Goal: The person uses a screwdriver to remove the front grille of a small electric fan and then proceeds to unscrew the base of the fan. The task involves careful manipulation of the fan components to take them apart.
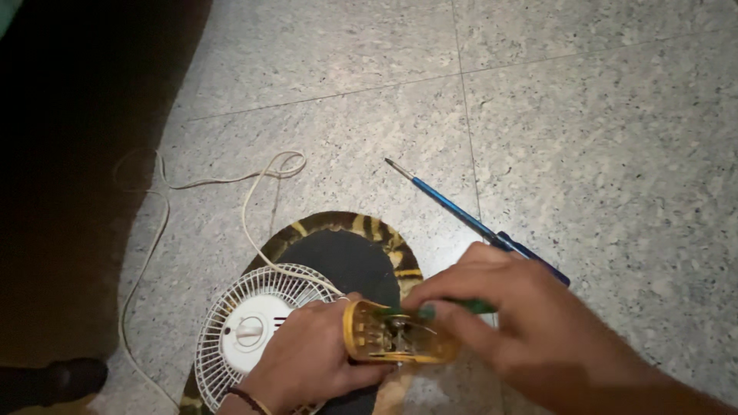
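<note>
right hand (530, 323) hides most of green tool (470, 307).

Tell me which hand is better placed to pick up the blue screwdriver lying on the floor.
Right. The right hand lies next to the blue screwdriver, its knuckles by the handle, though it holds a green tool. The left hand steadies the yellow housing, farther away.

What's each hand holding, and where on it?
Left hand grips the yellow casing by its left end. Right hand pinches a green-handled tool by the handle, tip hidden inside the casing.
</note>
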